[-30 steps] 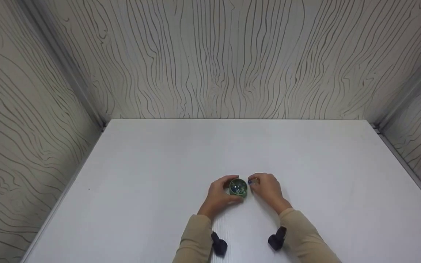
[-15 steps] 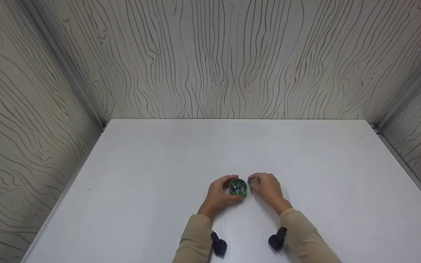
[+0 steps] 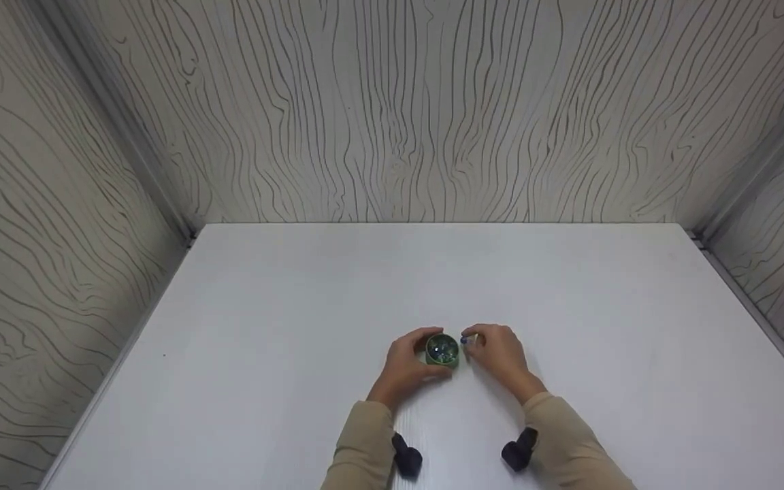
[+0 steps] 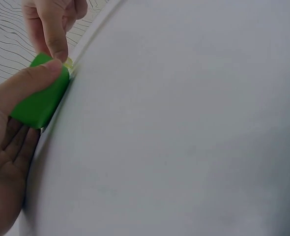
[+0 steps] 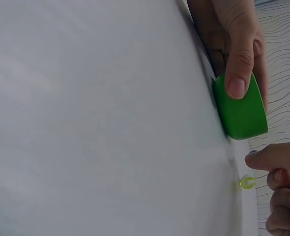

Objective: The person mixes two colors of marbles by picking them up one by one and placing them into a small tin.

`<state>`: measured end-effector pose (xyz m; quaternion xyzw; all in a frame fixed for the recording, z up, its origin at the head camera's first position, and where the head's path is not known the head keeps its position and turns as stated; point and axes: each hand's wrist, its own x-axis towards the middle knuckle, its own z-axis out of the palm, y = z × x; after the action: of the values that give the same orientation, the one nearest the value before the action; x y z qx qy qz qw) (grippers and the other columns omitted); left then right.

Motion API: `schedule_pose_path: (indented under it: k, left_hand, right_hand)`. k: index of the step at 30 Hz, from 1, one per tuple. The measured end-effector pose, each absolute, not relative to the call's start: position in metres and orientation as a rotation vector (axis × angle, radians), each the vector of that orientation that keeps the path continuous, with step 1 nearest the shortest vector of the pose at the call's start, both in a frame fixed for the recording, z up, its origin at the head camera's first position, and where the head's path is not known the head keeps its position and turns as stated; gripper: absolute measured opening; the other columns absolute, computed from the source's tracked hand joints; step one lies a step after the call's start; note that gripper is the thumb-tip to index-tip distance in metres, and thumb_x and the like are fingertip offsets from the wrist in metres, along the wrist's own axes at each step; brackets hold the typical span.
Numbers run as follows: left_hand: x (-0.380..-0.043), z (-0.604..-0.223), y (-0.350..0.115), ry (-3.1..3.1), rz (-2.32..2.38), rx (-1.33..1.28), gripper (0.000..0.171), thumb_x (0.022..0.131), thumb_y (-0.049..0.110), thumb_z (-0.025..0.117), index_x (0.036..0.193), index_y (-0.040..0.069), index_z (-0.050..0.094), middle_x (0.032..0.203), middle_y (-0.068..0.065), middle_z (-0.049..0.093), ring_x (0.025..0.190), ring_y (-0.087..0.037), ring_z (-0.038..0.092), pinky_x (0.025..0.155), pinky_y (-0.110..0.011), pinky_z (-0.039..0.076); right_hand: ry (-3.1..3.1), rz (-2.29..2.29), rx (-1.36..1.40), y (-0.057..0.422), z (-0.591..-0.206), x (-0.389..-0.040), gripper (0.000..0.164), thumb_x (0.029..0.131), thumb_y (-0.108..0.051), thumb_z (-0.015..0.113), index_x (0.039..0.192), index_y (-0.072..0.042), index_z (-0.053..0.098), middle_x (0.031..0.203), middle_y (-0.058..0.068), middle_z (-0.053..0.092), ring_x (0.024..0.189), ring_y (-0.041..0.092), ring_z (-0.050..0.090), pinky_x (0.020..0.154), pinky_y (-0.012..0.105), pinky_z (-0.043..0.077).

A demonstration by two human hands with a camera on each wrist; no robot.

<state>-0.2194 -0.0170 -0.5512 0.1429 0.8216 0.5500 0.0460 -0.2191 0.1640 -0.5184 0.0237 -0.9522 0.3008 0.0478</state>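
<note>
My left hand (image 3: 407, 361) holds a small round green cup (image 5: 241, 112) on the white table, thumb on the near side and fingers round the far side. Shiny glass pieces that look like marbles (image 3: 442, 348) lie inside it. Just right of the cup, my right hand (image 3: 499, 350) pinches a small blue marble (image 3: 464, 340) between thumb and forefinger. Below that thumb in the right wrist view is a clear, yellow-streaked marble (image 5: 247, 182), by the curled fingers. In the left wrist view the cup's smooth green side (image 4: 41, 98) shows, my right fingers just beyond it.
The white table (image 3: 283, 292) stretches out on all sides of the hands. Pale panels with a wood-grain pattern (image 3: 399, 116) stand behind it and at both sides. Dark wrist cameras (image 3: 407, 457) sit at both sleeves.
</note>
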Motion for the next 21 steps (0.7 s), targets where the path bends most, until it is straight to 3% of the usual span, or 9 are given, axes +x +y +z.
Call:
schedule_pose_path:
  k: [7,21]
  left_hand:
    - [-0.2208,-0.5530,-0.0156,2.514,1.683,0.438,0.065,0.066,0.015,0.087,0.126,0.014,0.061,0.128,-0.004,0.066,0.123,-0.022,0.060,0.113,-0.037,0.045]
    - [-0.2200,-0.5511,-0.0154,2.481,1.701,0.415,0.067,0.065,0.014,0.087,0.127,0.016,0.061,0.128,-0.002,0.066,0.124,-0.021,0.059,0.114,-0.038,0.043]
  right_hand:
    - [-2.897,0.937,0.073,0.1631,-0.5144,-0.2159,0.019,0.079,-0.003,0.071,0.096,-0.008,0.075,0.058,-0.001,0.054,0.056,0.009,0.040,0.049,0.017,0.028]
    - [-2.869,0.971,0.094,0.1637,-0.5110,-0.2129,0.018,0.078,-0.002,0.072,0.095,-0.007,0.075,0.058,-0.002,0.052,0.056,0.009,0.040,0.049,0.017,0.028]
